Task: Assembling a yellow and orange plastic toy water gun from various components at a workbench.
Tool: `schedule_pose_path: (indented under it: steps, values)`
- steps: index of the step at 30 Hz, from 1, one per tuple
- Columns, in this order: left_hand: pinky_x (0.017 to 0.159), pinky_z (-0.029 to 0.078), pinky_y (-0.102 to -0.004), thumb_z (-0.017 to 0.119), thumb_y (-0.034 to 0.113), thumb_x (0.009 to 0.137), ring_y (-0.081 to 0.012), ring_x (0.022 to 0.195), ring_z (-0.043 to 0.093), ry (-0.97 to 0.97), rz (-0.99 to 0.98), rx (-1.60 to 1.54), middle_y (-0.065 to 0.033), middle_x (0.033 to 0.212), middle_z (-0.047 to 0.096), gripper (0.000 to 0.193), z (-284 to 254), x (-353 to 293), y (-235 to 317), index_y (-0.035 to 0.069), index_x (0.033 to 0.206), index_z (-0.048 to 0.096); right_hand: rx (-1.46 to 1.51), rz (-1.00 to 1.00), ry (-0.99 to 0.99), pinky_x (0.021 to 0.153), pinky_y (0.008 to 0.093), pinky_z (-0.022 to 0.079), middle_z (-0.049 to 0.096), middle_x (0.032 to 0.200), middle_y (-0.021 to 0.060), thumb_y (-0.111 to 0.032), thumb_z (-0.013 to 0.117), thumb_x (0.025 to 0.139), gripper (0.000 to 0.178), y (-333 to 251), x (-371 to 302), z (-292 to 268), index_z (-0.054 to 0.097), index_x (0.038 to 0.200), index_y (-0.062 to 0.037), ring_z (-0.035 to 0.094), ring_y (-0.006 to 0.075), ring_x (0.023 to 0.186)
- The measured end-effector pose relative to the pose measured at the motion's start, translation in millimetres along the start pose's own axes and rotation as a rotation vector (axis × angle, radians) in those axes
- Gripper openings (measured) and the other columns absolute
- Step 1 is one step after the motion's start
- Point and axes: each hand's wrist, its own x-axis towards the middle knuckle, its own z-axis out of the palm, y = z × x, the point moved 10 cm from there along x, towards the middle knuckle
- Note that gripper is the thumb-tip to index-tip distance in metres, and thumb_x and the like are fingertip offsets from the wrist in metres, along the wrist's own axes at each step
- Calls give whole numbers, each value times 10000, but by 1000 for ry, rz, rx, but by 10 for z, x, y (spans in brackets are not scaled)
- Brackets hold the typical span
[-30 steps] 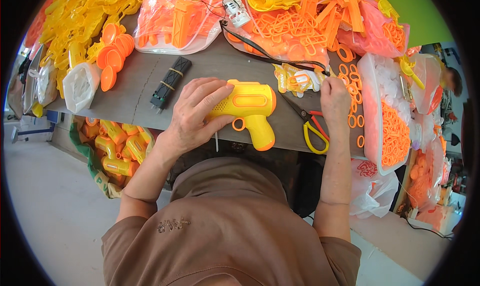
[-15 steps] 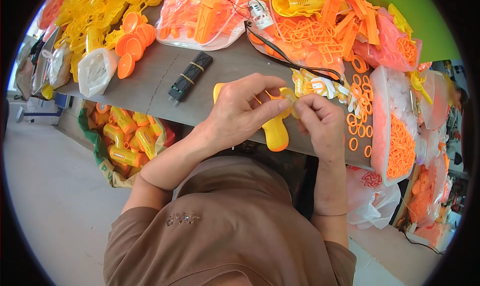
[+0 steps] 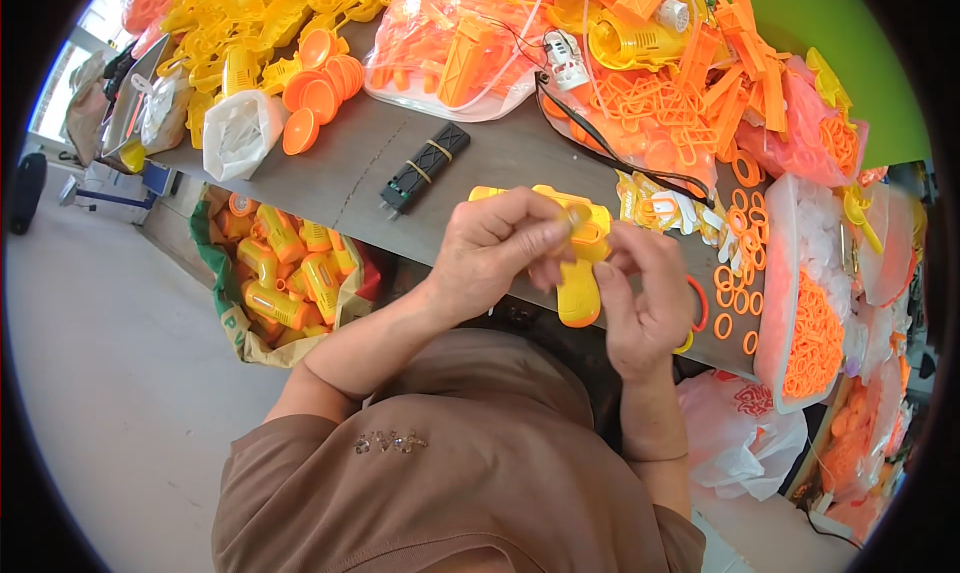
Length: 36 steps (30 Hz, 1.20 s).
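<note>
My left hand (image 3: 500, 248) is closed in a pinch on a small, roundish, yellowish see-through piece (image 3: 577, 216), blurred and too small to name. Close by on its right is my right hand (image 3: 650, 298), fingers bent, with the thumb apart from the forefinger and nothing visible between them. Under and between the hands lies a yellow gun-shaped plastic housing (image 3: 578, 295) at the table's near edge, its upper part mostly covered by my left hand. To the left of it, a black oblong part (image 3: 425, 170) with rubber bands round it rests on the table.
Orange rings (image 3: 740, 293) lie at the right, beside a white tub (image 3: 775, 358) of small orange parts. A red loop-shaped handle (image 3: 698, 305) shows by my right wrist. Bags of orange parts (image 3: 450, 58) and yellow pieces (image 3: 240, 18) line the back. A sack (image 3: 225, 308) of yellow-orange housings stands lower left.
The view has shifted, so the table appears farther right and lower. My right hand has come away from the small piece, which stays in my left fingers.
</note>
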Motion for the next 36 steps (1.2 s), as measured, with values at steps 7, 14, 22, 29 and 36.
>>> schedule_pose_path:
  steps: [7, 14, 22, 29, 36]
  values:
    - [503, 426, -212, 609, 115, 912, -54, 566, 523, -376, -271, 187, -15, 675, 589, 111, 282, -126, -173, 12, 918, 651, -209, -563, -347, 694, 373, 528, 613, 1088, 158, 56, 700, 674, 356, -444, -137, 61, 622, 1018, 13, 624, 321, 844]
    - [633, 491, -318, 668, 121, 852, -187, 681, 618, -317, 114, 458, -118, 764, 646, 165, 310, -66, 30, 5, 969, 662, -272, -582, -403, 686, 377, 517, 610, 997, 144, 42, 669, 681, 296, -430, -163, 71, 624, 972, 12, 614, 306, 846]
    - [876, 427, -439, 742, 220, 751, -329, 1044, 542, -229, 723, 1149, -133, 1140, 593, 394, 27, -108, 460, 64, 1098, 640, -179, -24, -94, 789, 282, 467, 598, 961, 104, 112, 644, 749, 345, 457, -99, -370, 571, 1067, 1, 585, 204, 881]
    - [1041, 309, -510, 723, 251, 772, -340, 1200, 473, -382, 620, 1244, -88, 1292, 547, 448, -53, -92, 172, 138, 1195, 628, -242, -35, 0, 780, 292, 477, 614, 965, 102, 100, 679, 738, 369, 578, -104, -302, 575, 1079, 5, 604, 204, 866]
    - [951, 394, -470, 707, 181, 771, -330, 1110, 499, -403, 699, 1158, -103, 1226, 548, 431, -1, -115, 122, 111, 1188, 625, -287, -131, -23, 764, 319, 485, 619, 958, 115, 94, 703, 713, 392, 462, -66, -260, 583, 1074, 0, 611, 248, 862]
